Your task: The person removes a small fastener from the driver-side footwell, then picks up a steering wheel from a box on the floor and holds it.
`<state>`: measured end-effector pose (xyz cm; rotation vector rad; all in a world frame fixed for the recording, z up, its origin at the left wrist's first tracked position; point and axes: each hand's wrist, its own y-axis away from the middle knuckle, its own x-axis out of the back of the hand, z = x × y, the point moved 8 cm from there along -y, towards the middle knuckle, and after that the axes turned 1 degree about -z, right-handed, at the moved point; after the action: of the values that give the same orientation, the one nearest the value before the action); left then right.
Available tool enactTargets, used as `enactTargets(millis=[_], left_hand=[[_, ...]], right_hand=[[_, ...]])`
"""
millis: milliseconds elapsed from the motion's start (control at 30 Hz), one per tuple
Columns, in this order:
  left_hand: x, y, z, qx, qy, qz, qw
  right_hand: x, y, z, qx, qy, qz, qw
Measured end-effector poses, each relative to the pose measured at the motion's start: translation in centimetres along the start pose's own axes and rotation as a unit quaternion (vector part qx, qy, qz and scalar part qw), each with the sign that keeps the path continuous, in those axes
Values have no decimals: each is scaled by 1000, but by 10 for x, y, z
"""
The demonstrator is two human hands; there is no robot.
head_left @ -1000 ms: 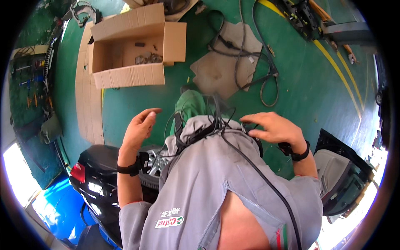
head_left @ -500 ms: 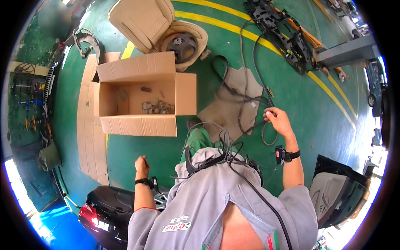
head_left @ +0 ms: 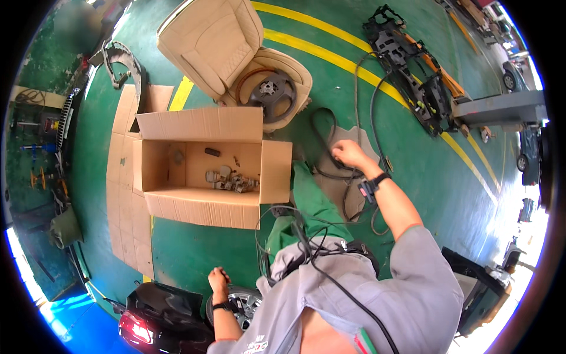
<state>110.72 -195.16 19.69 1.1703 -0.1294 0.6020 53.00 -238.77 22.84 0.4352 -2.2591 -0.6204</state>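
My right hand (head_left: 351, 154) reaches out over the floor cardboard, fingers curled in, and whether it grips anything is hidden. Right beside its fingers a wide black strap (head_left: 321, 127) makes a loop. Black cable (head_left: 375, 127) trails across the floor by that hand. At my left side, my left hand (head_left: 219, 279) hangs with its fingers curled and nothing visible in them. In front of me stands an open cardboard box (head_left: 203, 124) holding metal parts (head_left: 236, 181) and a small dark piece (head_left: 212, 151).
Behind the box is a beige car seat (head_left: 212, 47) with a steering wheel (head_left: 272, 94) on it. A black dashboard frame (head_left: 407, 71) lies far right. Flat cardboard (head_left: 130, 218) lies left. A dark car panel with a red lamp (head_left: 138, 327) and a wheel (head_left: 247, 307) are near me.
My right hand has moved left and slightly forward, from beside the cable to the strap. I have stepped and leaned forward. My left hand has dropped back toward me.
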Motion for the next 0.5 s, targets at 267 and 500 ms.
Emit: enactTargets(millis=[267,500], left_hand=[[-9,124,-54,50,-2,93,994],[-30,218,-70,210,-158,202,943]], right_hand=[[-142,-261,24,1,198,-161,967],[-196,-392,29,21,294,-213,932]])
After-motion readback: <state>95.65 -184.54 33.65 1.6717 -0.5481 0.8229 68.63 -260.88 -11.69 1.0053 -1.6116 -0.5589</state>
